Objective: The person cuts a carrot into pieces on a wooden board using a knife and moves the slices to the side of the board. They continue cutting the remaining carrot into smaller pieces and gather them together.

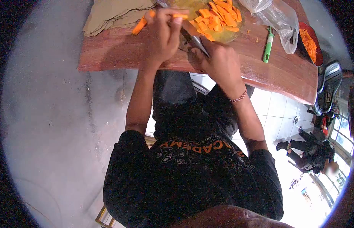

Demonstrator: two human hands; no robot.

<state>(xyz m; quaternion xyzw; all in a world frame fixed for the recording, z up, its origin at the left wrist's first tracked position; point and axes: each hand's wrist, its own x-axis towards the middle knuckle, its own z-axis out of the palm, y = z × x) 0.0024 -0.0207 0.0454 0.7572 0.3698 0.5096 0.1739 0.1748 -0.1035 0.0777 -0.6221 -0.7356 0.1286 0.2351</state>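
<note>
My left hand [165, 36] is closed in a pinch around a small orange carrot piece [180, 16], near the yellowish cutting board [232, 37]. A longer carrot piece [139, 26] lies on the wood on the outer side of that hand, partly covered by its fingers. My right hand [221, 62] is wrapped around the handle of a knife [198, 43]. Its blade points up and left towards my left hand, and the tip is hidden there. Several cut carrot chunks [211, 19] are heaped on the board just beyond the knife.
A green-handled peeler [268, 45] and a clear plastic bag [285, 28] lie right on the wooden table [108, 53]. A dish of shredded carrot [309, 43] sits at the right edge. Brown cardboard [116, 15] covers the back left. Another person [312, 150] is farther off right.
</note>
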